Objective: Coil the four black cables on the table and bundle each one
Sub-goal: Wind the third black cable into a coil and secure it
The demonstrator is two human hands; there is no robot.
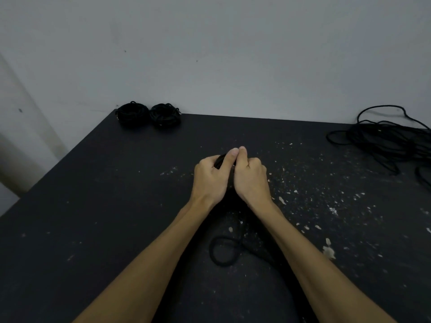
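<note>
I had both hands together at the middle of the black table (93, 206), my left hand (211, 176) and right hand (250, 177) side by side, thumbs touching at the tips. My fingers were curled around a coil of black cable (220, 162), most of it hidden under my palms. Its loose end (224, 252) lay in a loop on the table nearer to me than my hands, between my forearms. The tabletop was matte and dark, flecked with pale chips and scuffs, mostly to the right of my hands. Two bundled cables (149, 116) sat side by side at the table's far left corner. A loose, tangled cable (382, 141) sprawled at its far right edge. Behind the table stood a plain grey wall (233, 54).
</note>
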